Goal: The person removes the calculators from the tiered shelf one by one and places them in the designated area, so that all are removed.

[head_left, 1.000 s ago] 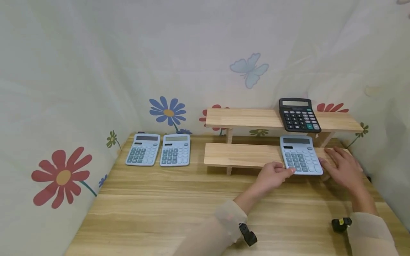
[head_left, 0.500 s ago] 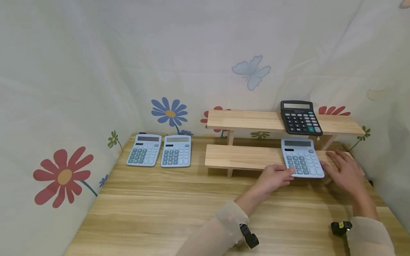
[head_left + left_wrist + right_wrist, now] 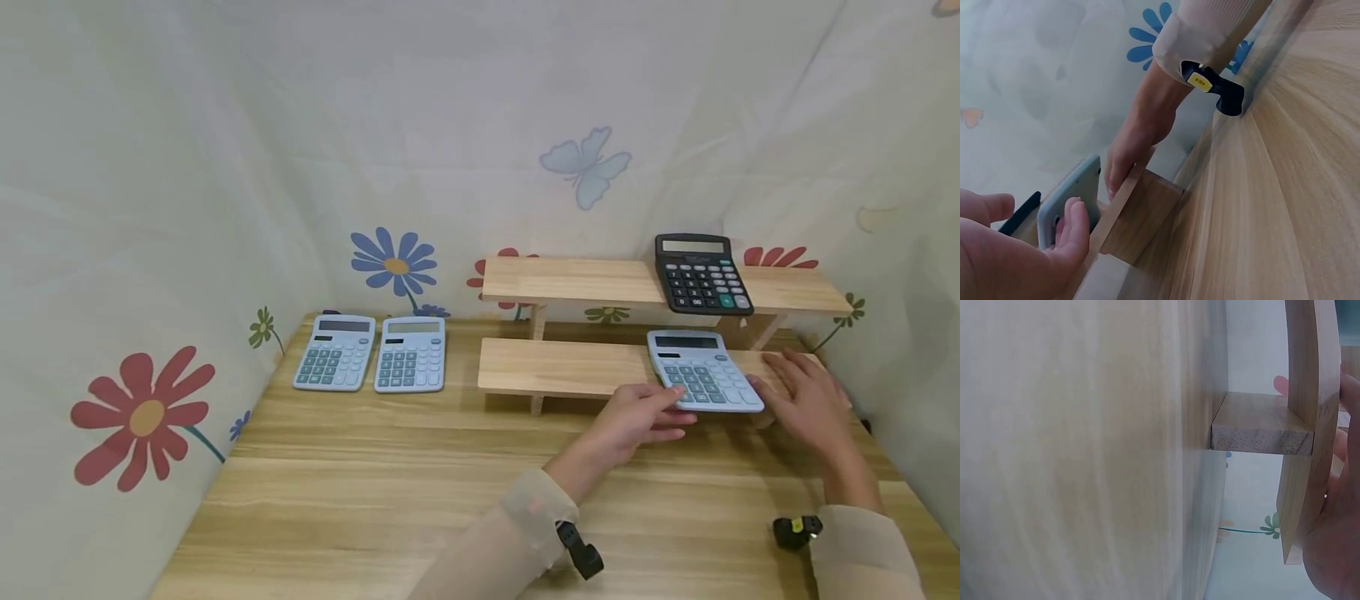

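A light blue calculator (image 3: 701, 371) leans back over the right part of the lower wooden shelf (image 3: 562, 367), its near edge jutting past the shelf's front. My left hand (image 3: 637, 419) pinches its lower left corner, thumb on the keys and fingers below. In the left wrist view, fingers of the left hand (image 3: 1029, 253) lie against the calculator's back (image 3: 1072, 197). My right hand (image 3: 810, 404) rests on the shelf's right end, fingers relaxed, thumb beside the calculator's lower right corner. From the right wrist, the right hand (image 3: 1338, 531) shows only partly, over the shelf board (image 3: 1304, 425).
On the upper shelf (image 3: 570, 279) a black calculator (image 3: 702, 275) leans, just behind the light blue one. Two more light blue calculators, one (image 3: 335, 352) beside the other (image 3: 410, 354), lie at the table's back left. A flowered cloth (image 3: 450, 125) hangs behind the wooden table (image 3: 360, 492).
The held calculator's upper end has swung left and down, while its lower right corner has shifted slightly right. The right hand stays at the shelf's right end.
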Available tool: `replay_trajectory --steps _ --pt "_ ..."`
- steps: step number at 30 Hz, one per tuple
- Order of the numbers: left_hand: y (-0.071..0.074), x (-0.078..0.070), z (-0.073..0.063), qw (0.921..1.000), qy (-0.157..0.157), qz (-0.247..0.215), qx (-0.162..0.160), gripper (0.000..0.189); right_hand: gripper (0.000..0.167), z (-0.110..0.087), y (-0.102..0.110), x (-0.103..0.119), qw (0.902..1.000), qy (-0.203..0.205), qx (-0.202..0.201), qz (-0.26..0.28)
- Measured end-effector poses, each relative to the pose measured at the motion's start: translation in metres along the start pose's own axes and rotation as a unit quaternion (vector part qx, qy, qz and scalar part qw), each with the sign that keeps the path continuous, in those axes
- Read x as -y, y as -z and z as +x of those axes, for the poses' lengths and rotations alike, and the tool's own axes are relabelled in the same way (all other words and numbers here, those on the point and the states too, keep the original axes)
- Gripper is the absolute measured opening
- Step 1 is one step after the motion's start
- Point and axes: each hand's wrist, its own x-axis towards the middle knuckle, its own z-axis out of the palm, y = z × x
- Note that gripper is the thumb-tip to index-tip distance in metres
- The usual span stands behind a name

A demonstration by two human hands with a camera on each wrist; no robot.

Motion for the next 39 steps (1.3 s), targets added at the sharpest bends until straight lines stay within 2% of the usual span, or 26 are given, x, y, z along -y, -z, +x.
replay_trajectory --steps 9,15,26,32,39 --pt "0.0047 -0.0044 -0.0007 0.9998 0.011 -0.014 0.009 0.022 0.076 0.0031 -0.0032 0.0024 0.9999 0.007 0.004 0.009" --pt "0.0021 -0.0011 0.0047 0.9992 0.010 -0.035 0.016 0.017 0.076 0.0001 -0.0031 -0.0005 1.0000 0.002 0.004 0.008" --pt "0.0025 0.0025 0.0051 0.9966 -0.008 -0.074 -0.035 0.022 0.076 0.0002 -0.0022 0.0001 0.9999 0.002 0.006 0.010" --pt "0.0043 0.0044 0.0051 0.9945 0.008 -0.100 -0.028 0.019 0.076 0.0006 -0.0012 0.0012 0.9999 0.004 0.009 0.007" --pt "0.0060 0.0031 0.0061 0.9944 0.037 -0.099 -0.007 0.019 0.076 -0.0013 0.0007 0.0022 0.9999 0.003 0.006 0.009"
